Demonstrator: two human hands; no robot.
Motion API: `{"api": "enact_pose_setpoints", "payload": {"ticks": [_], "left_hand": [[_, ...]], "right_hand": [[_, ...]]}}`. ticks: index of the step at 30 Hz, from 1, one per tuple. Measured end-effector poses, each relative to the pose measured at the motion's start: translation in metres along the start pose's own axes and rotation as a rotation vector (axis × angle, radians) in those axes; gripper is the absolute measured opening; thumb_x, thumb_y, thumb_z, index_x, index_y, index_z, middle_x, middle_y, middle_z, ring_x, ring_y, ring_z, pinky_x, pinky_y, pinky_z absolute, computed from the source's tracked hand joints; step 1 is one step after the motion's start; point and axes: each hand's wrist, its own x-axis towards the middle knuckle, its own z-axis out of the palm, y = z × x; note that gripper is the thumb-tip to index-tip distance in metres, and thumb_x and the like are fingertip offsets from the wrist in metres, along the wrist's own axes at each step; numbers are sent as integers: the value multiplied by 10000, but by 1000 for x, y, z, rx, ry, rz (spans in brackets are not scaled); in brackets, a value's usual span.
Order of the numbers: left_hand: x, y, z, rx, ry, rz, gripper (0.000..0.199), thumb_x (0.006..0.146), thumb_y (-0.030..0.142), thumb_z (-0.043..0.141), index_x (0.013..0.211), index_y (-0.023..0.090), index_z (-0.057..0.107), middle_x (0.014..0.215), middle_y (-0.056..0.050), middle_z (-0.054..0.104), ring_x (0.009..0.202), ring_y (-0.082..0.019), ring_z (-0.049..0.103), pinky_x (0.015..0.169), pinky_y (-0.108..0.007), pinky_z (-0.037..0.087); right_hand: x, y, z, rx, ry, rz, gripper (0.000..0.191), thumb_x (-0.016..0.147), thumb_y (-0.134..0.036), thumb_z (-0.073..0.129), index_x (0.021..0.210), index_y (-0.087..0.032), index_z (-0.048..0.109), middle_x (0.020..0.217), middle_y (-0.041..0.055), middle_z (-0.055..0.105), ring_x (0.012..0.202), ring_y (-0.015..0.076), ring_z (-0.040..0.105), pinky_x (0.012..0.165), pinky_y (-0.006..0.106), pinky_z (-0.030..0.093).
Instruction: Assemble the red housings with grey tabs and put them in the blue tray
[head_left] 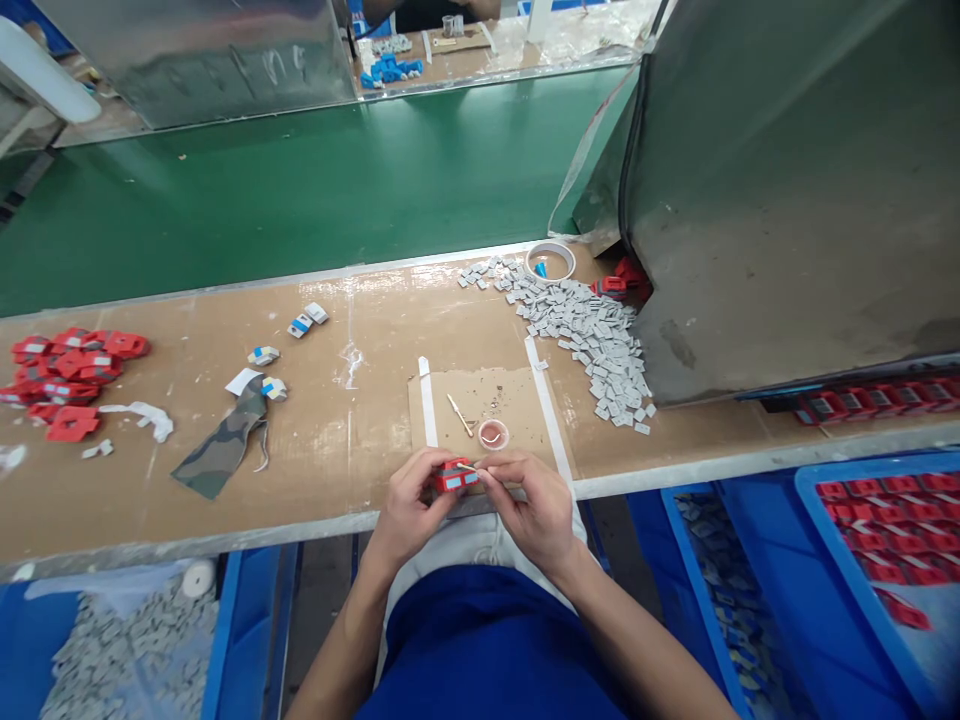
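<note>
A small red part (451,474) with pale windows is held at the table's front edge by my left hand (411,505), fingers closed round its left side. My right hand (534,500) pinches a thin stick (468,467), whose tip lies against the top of the red part. Just beyond my hands a small round dish (493,434) with pinkish contents stands on a cardboard sheet (442,385). A second thin stick (460,415) lies to the left of the dish, and dark crumbs are scattered behind it.
Grey tiles (600,335) lie heaped at the right, with a tape roll (550,262) behind. Red parts (71,370) and a camouflage cloth (225,440) are at the left. A metal housing (787,200) rises on the right. Blue bins (810,600) flank the table below.
</note>
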Motion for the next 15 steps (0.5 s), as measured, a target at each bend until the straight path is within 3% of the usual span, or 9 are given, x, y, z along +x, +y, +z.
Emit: {"api": "enact_pose_setpoints", "payload": {"ticks": [15], "left_hand": [[0, -1, 0, -14, -6, 1, 180, 965, 272, 680, 1129, 200, 698, 1051, -97, 712, 915, -203, 725, 744, -275, 585]], "right_hand": [[0, -4, -3, 44, 11, 98, 130, 985, -119, 634, 945, -235, 589, 842, 27, 764, 775, 173, 766, 688, 271, 611]]}}
